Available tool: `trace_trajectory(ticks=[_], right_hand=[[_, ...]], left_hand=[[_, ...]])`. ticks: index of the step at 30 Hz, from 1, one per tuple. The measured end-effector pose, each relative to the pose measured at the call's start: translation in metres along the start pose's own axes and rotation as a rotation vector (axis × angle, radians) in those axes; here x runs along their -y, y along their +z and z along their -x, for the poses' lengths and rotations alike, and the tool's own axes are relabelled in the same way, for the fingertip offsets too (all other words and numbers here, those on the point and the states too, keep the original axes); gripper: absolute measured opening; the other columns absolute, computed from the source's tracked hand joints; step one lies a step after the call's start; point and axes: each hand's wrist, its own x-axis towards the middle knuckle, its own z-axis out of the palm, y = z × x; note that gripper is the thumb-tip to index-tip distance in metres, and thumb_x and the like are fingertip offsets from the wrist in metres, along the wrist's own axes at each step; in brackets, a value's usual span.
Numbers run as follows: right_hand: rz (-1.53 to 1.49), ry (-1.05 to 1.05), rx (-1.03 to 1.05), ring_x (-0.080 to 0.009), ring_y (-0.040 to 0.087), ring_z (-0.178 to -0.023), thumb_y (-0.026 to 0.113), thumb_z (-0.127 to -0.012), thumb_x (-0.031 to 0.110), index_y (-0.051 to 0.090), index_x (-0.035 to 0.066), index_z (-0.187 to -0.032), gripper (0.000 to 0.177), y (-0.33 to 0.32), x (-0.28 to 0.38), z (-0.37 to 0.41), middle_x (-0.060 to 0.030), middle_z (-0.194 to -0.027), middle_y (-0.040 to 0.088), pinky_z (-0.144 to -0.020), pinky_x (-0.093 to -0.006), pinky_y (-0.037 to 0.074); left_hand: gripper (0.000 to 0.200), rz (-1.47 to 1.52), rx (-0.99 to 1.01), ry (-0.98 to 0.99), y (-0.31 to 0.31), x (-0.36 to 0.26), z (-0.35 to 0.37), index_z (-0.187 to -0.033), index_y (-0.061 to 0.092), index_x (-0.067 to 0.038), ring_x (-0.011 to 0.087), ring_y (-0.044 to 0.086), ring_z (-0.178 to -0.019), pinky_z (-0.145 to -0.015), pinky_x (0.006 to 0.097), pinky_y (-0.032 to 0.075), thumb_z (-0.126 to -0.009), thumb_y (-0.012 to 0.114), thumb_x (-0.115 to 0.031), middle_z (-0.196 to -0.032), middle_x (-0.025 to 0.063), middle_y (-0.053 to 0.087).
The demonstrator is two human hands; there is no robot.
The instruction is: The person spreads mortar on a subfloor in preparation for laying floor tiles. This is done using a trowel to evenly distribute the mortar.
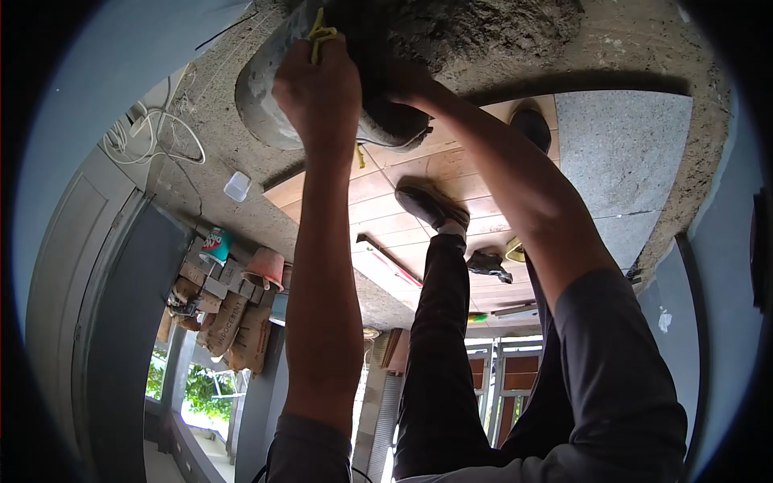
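My left hand (pixel 318 92) is closed around a knotted yellow rope (pixel 321 34) at the top of a grey, mortar-smeared bucket (pixel 262 101). The bucket leans over, and its dark opening is in shadow. A second bit of yellow rope (pixel 359 155) hangs from its lower side. My right hand (pixel 405 80) reaches to the bucket's shaded side, its fingers lost in the dark. Wet, dark mortar (pixel 491 32) lies heaped just beyond the hands.
Wood-look tiles (pixel 374 189) and grey speckled tiles (pixel 620 153) cover part of the rough floor. My shoe (pixel 423 205) stands on them. A white plastic tub (pixel 237 186), coiled white cable (pixel 121 141), orange bucket (pixel 264 268) and cement sacks (pixel 248 334) lie leftward.
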Motion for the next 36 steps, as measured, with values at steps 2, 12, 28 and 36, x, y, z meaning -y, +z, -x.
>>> trace_trajectory(ticks=[2,12,28,36], right_hand=[[0.010,0.016,-0.067,-0.0364,0.072,-0.088,0.063,-0.089,0.018,0.073,0.005,-0.102,0.021,-0.044,0.015,0.033,-0.0212,-0.096,0.073,-0.078,-0.0465,0.059],[-0.543,0.094,0.152,-0.0256,0.066,-0.050,0.055,-0.095,0.014,0.070,0.000,-0.101,0.022,-0.016,0.037,-0.017,-0.0163,-0.062,0.065,-0.042,-0.0383,0.048],[0.218,0.225,0.728,-0.0274,0.066,-0.064,0.066,-0.093,0.028,0.066,-0.002,-0.104,0.032,-0.117,0.084,0.059,-0.0169,-0.073,0.066,-0.053,-0.0383,0.052],[0.385,-0.264,0.171,-0.0316,0.071,-0.076,0.061,-0.093,0.023,0.068,0.004,-0.113,0.029,-0.096,0.024,0.031,-0.0192,-0.085,0.072,-0.069,-0.0426,0.057]], left_hand=[[0.025,0.013,-0.018,0.009,0.000,0.002,-0.001,-0.075,0.068,0.002,0.0351,0.067,-0.061,-0.061,0.0425,0.050,-0.084,0.071,-0.021,-0.067,0.0201,0.066],[0.029,0.167,-0.069,-0.035,0.010,-0.001,0.020,-0.077,0.066,0.003,0.0184,0.055,-0.057,-0.059,0.0379,0.045,-0.088,0.071,-0.023,-0.062,0.0135,0.060],[0.028,0.021,-0.168,0.224,0.018,0.026,0.026,-0.080,0.073,-0.001,0.0396,0.068,-0.067,-0.066,0.0435,0.053,-0.083,0.073,-0.029,-0.072,0.0213,0.068],[0.024,0.049,-0.174,0.286,0.010,0.037,0.036,-0.080,0.072,-0.001,0.0409,0.068,-0.068,-0.067,0.0469,0.055,-0.082,0.066,-0.025,-0.073,0.0225,0.068]])
